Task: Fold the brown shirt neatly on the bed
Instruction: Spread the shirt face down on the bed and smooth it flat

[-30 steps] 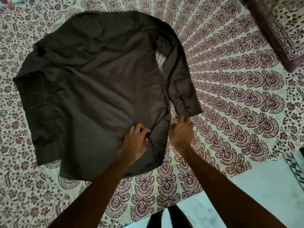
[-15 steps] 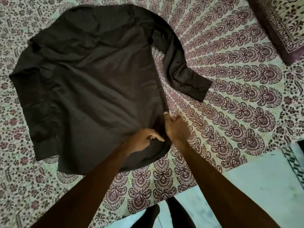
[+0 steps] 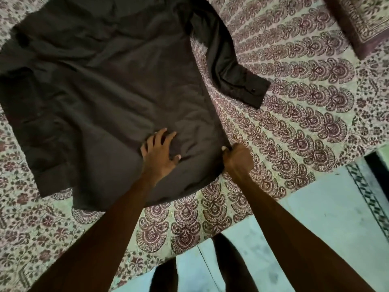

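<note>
Now: on the bed [image 3: 294, 144] we have the brown shirt [image 3: 105, 91] spread flat, one sleeve [image 3: 231, 70] trailing right. Our left hand [image 3: 160, 152] presses its lower body, fingers [image 3: 156, 137] splayed apart, likely anchoring the cloth. Our right hand [image 3: 237, 159] is clamped on the side edge, probably tensioning out wrinkles.

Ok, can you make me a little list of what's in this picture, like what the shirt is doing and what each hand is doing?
shirt: brown shirt, spread out on the bed, not folded yet
sleeve: one sleeve lies out to the side on the bed, cuff button showing
left hand: left hand flat on the shirt, fingers spread, pressing down
right hand: right hand curled, gripping the shirt's side edge near the hem
bed cover: swirly maroon pattern
floor: pale floor beside the bed
</note>
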